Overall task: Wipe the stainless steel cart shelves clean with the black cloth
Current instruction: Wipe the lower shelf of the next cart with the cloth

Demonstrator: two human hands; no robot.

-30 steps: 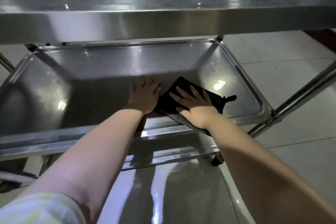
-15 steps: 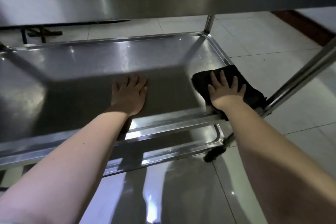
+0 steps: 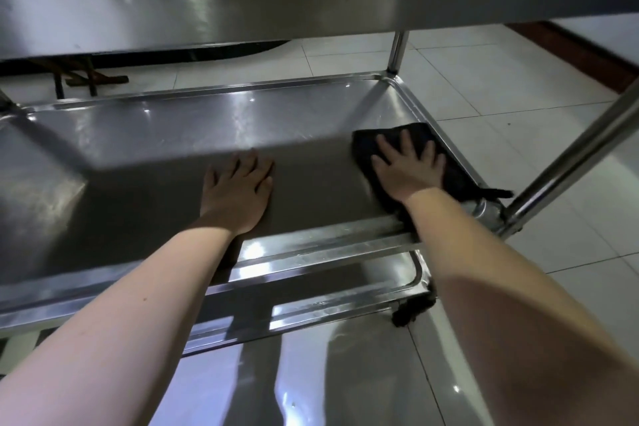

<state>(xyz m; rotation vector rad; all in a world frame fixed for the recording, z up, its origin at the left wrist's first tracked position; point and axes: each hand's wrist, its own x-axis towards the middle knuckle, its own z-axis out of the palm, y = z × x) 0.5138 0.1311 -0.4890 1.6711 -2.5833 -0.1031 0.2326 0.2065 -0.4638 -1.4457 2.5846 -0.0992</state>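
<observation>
Black cloth [image 3: 420, 140], crumpled flat, lies at the right end of the stainless steel middle shelf [image 3: 193, 135], against the raised right rim. The right hand [image 3: 409, 169] presses down on it, fingers spread and straight. The left hand [image 3: 237, 192] rests flat on bare steel beside it, fingers lightly parted, holding nothing.

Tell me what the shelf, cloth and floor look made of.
Shelf: stainless steel, brushed and shiny; it shows streaky glints and reflections.
Cloth: soft black fabric, matte, perhaps microfibre; it crumples under the right hand.
Floor: pale glazed tile, probably ceramic; grout lines and glossy reflections.
</observation>
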